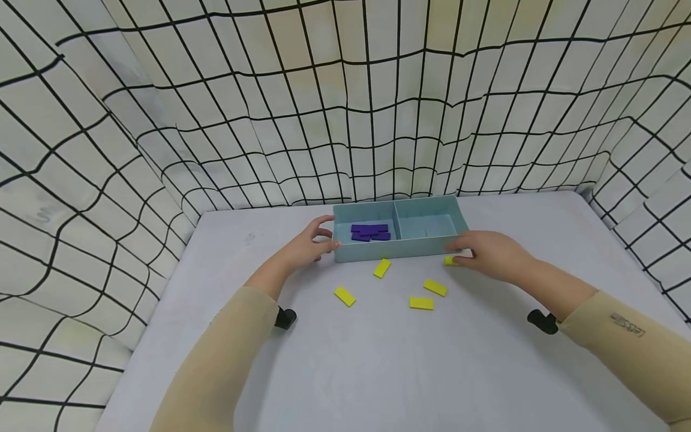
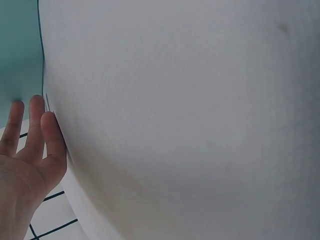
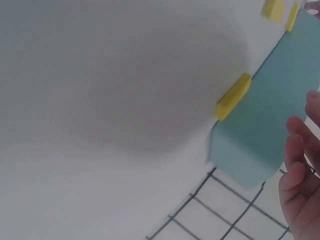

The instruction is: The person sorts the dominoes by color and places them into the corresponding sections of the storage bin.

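A pale blue two-compartment box [image 1: 388, 248] stands at the back of the table. Several purple blocks [image 1: 369, 232] lie heaped in its left compartment; the right compartment holds nothing. My left hand [image 1: 305, 247] touches the box's left end with its fingers extended, as the left wrist view also shows. By the right front corner is my right hand [image 1: 493, 255], its fingers loosely bent and nothing visible in them. Just below those fingers, a yellow block [image 3: 234, 97] lies against the box's front wall. The head view shows this block partly covered by the hand.
Several more yellow blocks [image 1: 421, 303] lie scattered on the white table [image 1: 367, 366] in front of the box. A black grid net [image 1: 372, 111] over pale sheeting rises behind the table and at both sides.
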`<control>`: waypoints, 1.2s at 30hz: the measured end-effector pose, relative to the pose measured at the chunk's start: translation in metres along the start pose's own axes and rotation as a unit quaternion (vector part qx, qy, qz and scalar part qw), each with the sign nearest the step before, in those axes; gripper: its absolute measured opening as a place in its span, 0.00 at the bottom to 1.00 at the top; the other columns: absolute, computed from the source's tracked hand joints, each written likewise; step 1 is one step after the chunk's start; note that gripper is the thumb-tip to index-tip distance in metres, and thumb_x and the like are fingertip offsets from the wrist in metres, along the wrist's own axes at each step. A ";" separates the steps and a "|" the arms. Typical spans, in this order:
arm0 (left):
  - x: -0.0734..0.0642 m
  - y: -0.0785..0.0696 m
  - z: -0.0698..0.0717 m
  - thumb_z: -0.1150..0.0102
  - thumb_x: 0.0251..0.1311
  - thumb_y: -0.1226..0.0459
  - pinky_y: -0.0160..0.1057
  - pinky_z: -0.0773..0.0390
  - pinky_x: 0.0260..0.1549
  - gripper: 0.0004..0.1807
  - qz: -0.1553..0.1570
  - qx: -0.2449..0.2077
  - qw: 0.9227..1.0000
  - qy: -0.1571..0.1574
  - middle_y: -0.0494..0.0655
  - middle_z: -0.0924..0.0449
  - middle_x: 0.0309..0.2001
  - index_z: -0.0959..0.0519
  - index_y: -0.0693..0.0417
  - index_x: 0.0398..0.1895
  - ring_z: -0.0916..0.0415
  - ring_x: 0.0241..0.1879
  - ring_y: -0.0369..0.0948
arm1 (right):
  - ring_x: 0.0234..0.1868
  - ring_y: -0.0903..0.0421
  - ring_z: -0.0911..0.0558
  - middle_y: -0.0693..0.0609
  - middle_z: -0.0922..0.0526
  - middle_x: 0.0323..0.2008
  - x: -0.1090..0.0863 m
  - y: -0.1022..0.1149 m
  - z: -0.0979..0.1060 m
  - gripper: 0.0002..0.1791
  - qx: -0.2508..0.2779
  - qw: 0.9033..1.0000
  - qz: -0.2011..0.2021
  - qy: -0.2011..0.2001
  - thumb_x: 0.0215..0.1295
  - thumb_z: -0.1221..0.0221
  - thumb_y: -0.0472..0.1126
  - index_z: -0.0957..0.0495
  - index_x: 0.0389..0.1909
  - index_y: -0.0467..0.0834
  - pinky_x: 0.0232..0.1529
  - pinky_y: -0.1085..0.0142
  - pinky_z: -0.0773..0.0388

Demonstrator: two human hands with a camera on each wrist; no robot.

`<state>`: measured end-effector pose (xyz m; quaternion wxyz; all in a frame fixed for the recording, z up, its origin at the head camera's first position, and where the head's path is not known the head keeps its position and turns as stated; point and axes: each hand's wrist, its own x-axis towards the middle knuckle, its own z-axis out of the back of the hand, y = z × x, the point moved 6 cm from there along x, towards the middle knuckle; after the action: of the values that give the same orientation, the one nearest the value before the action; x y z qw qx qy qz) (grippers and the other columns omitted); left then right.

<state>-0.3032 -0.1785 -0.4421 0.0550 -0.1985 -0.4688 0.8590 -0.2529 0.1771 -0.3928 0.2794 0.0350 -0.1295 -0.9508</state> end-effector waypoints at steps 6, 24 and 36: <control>0.000 -0.001 -0.001 0.40 0.68 0.52 0.54 0.29 0.59 0.40 0.000 0.000 1.000 0.003 0.49 0.37 0.69 0.51 0.26 0.76 0.27 0.59 0.50 | 0.52 0.48 0.17 0.50 0.14 0.48 -0.009 -0.019 -0.002 0.15 -0.020 1.000 -0.020 0.000 0.60 0.30 0.40 0.14 0.49 0.47 0.50 0.51 0.20; -0.004 -0.001 0.002 0.37 0.65 0.50 0.54 0.28 0.58 0.42 0.007 -0.005 1.000 0.002 0.49 0.37 0.68 0.51 0.26 0.76 0.26 0.59 0.50 | 0.48 0.51 0.16 0.54 0.13 0.46 0.001 -0.019 -0.028 0.16 -0.085 0.995 0.035 0.044 0.61 0.31 0.38 0.15 0.51 0.48 0.49 0.53 0.20; -0.001 0.000 0.000 0.38 0.65 0.50 0.54 0.27 0.58 0.42 0.003 -0.006 1.000 0.005 0.49 0.37 0.68 0.52 0.26 0.76 0.26 0.59 0.50 | 0.39 0.58 0.19 0.56 0.14 0.41 0.006 -0.020 -0.034 0.14 -0.108 0.992 0.051 0.046 0.61 0.31 0.38 0.15 0.48 0.48 0.44 0.58 0.19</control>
<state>-0.3029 -0.1791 -0.4419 0.0534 -0.2046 -0.4733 0.8552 -0.2639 0.1820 -0.4308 0.3348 0.0420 -0.0149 -0.9412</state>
